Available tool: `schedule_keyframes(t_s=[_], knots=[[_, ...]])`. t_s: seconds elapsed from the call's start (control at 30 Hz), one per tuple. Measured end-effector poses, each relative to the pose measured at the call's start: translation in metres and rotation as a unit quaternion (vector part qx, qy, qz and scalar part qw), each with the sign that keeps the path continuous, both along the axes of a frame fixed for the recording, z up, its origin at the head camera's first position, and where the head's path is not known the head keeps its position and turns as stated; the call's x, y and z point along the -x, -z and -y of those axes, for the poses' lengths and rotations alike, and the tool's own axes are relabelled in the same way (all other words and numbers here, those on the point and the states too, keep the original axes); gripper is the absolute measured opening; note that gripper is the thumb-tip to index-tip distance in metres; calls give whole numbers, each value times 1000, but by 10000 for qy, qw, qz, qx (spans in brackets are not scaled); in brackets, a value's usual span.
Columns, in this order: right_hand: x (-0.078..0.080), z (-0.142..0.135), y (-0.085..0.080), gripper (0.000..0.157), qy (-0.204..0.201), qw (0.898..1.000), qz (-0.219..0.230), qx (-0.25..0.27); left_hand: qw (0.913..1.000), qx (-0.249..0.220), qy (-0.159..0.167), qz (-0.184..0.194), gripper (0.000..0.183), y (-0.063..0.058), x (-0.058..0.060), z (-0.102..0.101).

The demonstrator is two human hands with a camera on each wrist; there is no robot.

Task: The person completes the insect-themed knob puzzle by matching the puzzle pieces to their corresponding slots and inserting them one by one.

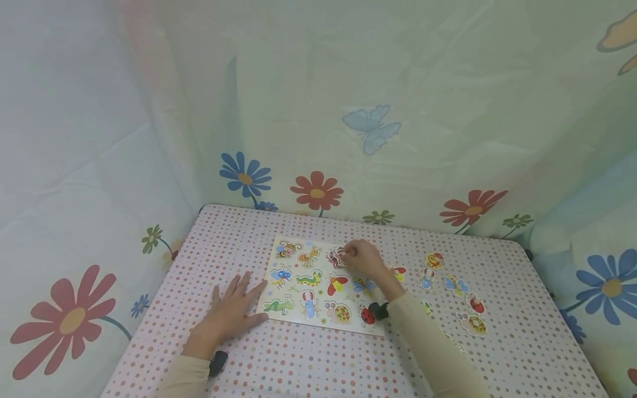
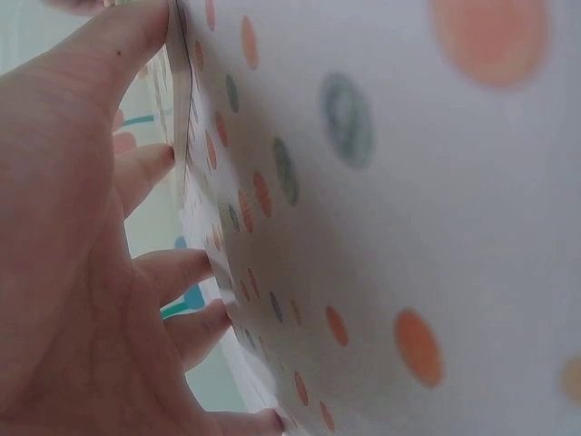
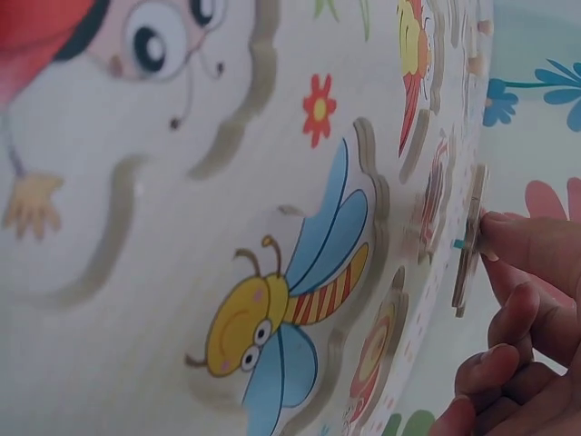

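Observation:
A puzzle board (image 1: 355, 320) with colourful insect pictures lies on the dotted table. My left hand (image 1: 229, 309) is spread flat at its left side, its thumb and index fingertip touching the board's edge. In the left wrist view those fingers (image 2: 145, 173) meet the edge while the others rest on the cloth. At the board's upper right, my right hand (image 1: 365, 260) pinches a thin wooden puzzle piece (image 3: 470, 245) between thumb and finger, over the red spider picture (image 1: 334, 257). The piece appears edge-on in the right wrist view, so its picture is hidden there.
Loose insect pieces lie right of the board, among them a beetle (image 1: 426, 278), a dragonfly (image 1: 455, 286), a ladybug (image 1: 476, 304) and a snail (image 1: 471, 324). My right forearm partly covers several others. A flowered cloth wall (image 1: 308, 138) stands behind the table.

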State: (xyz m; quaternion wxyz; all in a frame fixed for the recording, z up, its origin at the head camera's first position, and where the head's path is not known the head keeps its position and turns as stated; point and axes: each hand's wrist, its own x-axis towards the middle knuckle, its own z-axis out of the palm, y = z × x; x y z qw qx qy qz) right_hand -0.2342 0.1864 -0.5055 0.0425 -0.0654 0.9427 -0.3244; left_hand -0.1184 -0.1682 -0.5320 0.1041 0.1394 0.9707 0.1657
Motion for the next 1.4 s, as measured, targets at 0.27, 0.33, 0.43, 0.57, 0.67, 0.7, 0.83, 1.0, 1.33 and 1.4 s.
schedule_keyframes(t_s=[0.27,0.33,0.43,0.57,0.67,0.7,0.83,1.0,1.33,1.4], knots=[[3,7,2,15,-155,9999,-70,33,10000,22,12,-6,78,1,1,0],[5,8,4,15,-195,9998,-87,40,10000,13,8,-18,78,2,0,0],[6,9,7,15,-230,9997,-54,64,10000,-22,2,-1,78,2,0,0],[7,11,9,14,-235,9997,27,32,10000,-21,6,6,79,3,0,0],[7,12,10,14,-281,9996,10,-35,10000,26,10,11,79,2,0,0],[7,12,11,14,-303,9995,-3,-35,10000,44,8,14,80,2,0,1],[8,12,12,13,-406,9992,-29,-33,10000,33,1,-5,80,1,0,1],[9,12,13,12,-447,9990,1,12,10000,68,5,-8,80,-1,0,0],[8,12,14,11,-428,9991,22,-68,10000,30,34,-60,78,-2,-1,0],[8,12,13,12,-455,9989,7,-67,10000,-2,22,-55,77,-3,-1,-1]])
